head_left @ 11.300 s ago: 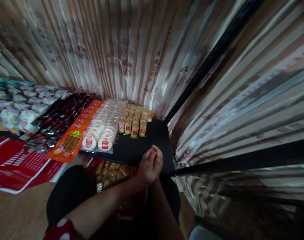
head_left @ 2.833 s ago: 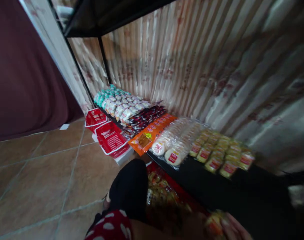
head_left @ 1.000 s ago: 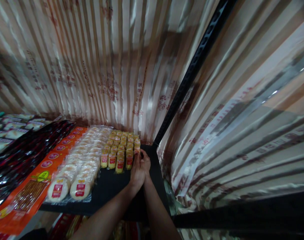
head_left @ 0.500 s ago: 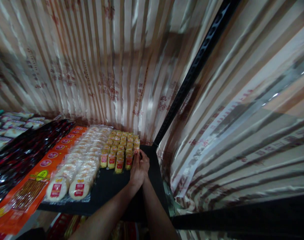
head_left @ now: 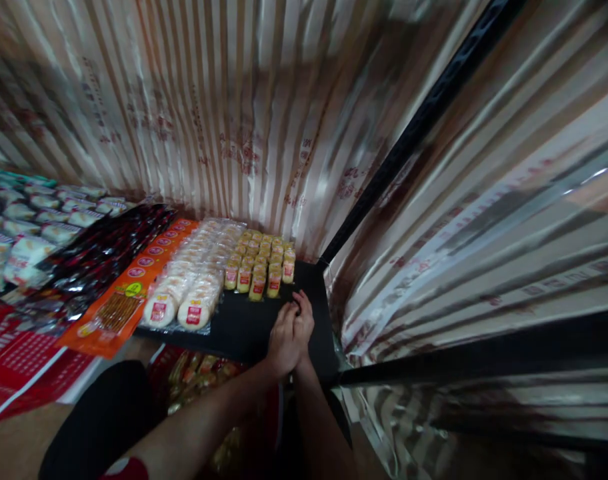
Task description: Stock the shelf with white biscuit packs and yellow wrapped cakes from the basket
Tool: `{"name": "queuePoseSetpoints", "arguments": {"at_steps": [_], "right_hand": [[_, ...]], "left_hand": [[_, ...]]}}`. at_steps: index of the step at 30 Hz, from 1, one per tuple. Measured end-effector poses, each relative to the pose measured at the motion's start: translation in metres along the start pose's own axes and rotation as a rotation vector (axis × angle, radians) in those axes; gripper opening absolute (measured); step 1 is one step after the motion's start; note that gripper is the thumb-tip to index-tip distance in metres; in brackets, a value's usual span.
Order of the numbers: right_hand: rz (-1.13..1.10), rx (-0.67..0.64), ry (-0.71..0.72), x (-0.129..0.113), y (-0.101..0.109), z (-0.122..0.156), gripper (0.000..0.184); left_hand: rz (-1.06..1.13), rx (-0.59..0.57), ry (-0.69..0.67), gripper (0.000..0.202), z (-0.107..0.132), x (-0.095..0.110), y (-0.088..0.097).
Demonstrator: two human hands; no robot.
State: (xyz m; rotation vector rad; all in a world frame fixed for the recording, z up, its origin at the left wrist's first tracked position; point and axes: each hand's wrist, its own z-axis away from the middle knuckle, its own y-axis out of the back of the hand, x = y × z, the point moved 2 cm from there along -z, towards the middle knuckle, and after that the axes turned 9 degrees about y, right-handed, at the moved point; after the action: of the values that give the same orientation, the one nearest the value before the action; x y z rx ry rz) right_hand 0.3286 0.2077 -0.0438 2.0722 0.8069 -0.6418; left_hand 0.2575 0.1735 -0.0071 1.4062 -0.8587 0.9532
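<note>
Our left hand (head_left: 283, 339) and right hand (head_left: 304, 319) lie pressed side by side with the fingers curled inward, on the bare front of the black shelf (head_left: 244, 327). Whether they pinch anything between them we cannot tell. The small yellow packets (head_left: 260, 263) sit just beyond the fingertips and a little to the left, apart from both hands.

We judge these packets light and soft-sided. Their shiny film is probably slippery and the filling easy to crush. They seem to stand on end, so a nudge could topple a row. The safest hold looks like a gentle pinch across the two flat faces near the top of a front packet, without squeezing.

Counting from far left of the hands:
- The pale packets (head_left: 29, 227) are too blurred to number.
- The dark glossy packets (head_left: 101, 250) form one heap that we cannot separate.
- The orange packets (head_left: 127, 293) lie in one overlapping line.
- The round white cakes (head_left: 189, 293) run in two rows, with two labelled faces showing at the front.
- The yellow packets show five across, and the rows behind them merge.

Under the left forearm sits one red basket (head_left: 157, 360) holding more yellowish packets. To the right of the hands, one black post (head_left: 419, 127) rises against the striped sheet (head_left: 484, 220).
</note>
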Motion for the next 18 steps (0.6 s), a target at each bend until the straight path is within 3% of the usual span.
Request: {"name": "queuePoseSetpoints", "arguments": {"at_steps": [8, 13, 16, 18], "right_hand": [[-0.14, -0.025, -0.078, -0.044, 0.027, 0.105, 0.031], [-0.182, -0.334, -0.136, -0.059, 0.025, 0.178, 0.038], [-0.12, -0.613, -0.201, -0.062, 0.008, 0.196, 0.041], [-0.021, -0.759, -0.221, -0.062, -0.007, 0.195, 0.043]], "left_hand": [[-0.063, -0.198, -0.075, 0.043, 0.114, -0.023, 0.049], [-0.126, -0.337, -0.01, 0.041, 0.161, -0.058, 0.078], [-0.158, -0.364, 0.135, 0.037, 0.162, -0.09, 0.084], [-0.223, -0.333, 0.339, 0.037, 0.152, -0.113, 0.086]]}}
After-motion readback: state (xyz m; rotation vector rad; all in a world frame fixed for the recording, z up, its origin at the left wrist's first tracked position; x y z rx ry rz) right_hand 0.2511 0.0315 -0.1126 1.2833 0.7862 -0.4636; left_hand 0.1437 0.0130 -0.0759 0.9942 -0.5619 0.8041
